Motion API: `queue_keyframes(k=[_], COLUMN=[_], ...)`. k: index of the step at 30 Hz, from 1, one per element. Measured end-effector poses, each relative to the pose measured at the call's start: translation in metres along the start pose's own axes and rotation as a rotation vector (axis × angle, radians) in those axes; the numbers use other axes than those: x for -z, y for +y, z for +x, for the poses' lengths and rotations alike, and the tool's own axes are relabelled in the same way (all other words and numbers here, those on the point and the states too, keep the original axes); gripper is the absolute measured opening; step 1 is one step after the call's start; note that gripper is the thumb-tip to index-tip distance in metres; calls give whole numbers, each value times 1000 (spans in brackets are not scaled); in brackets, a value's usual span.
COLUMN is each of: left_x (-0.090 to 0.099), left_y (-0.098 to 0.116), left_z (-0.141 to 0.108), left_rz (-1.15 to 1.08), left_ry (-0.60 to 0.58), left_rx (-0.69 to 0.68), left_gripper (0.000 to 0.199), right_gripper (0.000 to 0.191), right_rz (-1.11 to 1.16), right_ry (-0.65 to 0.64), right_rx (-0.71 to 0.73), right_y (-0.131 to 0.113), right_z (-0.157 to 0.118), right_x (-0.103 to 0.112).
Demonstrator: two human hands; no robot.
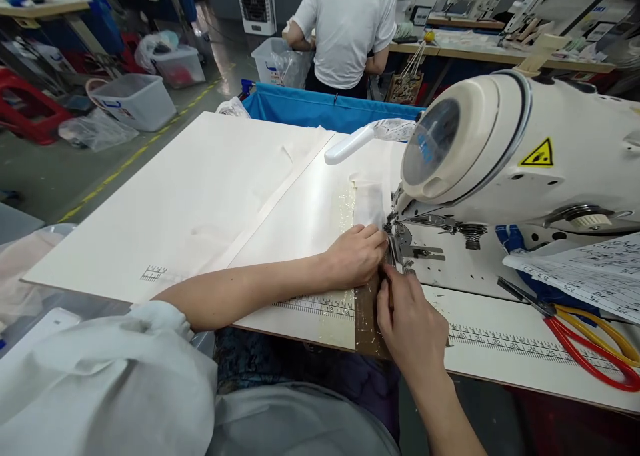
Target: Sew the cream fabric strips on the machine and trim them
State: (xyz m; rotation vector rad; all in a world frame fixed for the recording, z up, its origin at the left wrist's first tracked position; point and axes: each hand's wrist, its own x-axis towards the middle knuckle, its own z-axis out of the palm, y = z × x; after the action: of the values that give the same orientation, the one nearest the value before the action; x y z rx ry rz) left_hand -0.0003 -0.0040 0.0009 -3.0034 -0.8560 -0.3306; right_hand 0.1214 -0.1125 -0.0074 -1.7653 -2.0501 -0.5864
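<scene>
My left hand point(356, 256) lies on the machine bed just left of the presser foot point(399, 239), its fingers bent and pressed together on the near end of a piece of thin white fabric point(369, 204). Close to the front of the foot, my right hand point(414, 313) is closed in a pinch. Whatever sits between its fingertips is hidden. Above both hands stands the head of a white sewing machine point(500, 143). Brown tape point(367, 319) covers the table edge beneath my hands.
Red-and-yellow-handled scissors point(575, 329) and a printed sheet point(590, 269) lie to the right. A white-handled object point(350, 145) rests behind the fabric. Beyond the white tabletop point(200, 183) hangs a blue cloth bin point(330, 108). A person in a white shirt point(347, 29) stands farther back.
</scene>
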Motion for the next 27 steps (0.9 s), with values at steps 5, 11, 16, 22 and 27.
queue_keyframes(k=[5, 11, 16, 22, 27], left_x=[0, -1, -4, -10, -3], left_y=[-3, -14, -22, -26, -33], left_z=[1, 4, 6, 14, 34], left_rz=[-18, -83, -132, -174, -93], left_ry=[3, 6, 40, 86, 20], left_rx=[25, 49, 64, 167, 189], left_gripper=[32, 32, 30, 25, 24], right_gripper=[27, 32, 29, 28, 37], right_rz=[-131, -242, -90, 13, -60], right_ry=[-56, -112, -79, 17, -65], right_rx=[-43, -71, -36, -44, 3], right_y=[-9, -15, -8, 38, 84], right_z=[1, 10, 2, -10, -2], right_x=[1, -2, 5, 9, -4])
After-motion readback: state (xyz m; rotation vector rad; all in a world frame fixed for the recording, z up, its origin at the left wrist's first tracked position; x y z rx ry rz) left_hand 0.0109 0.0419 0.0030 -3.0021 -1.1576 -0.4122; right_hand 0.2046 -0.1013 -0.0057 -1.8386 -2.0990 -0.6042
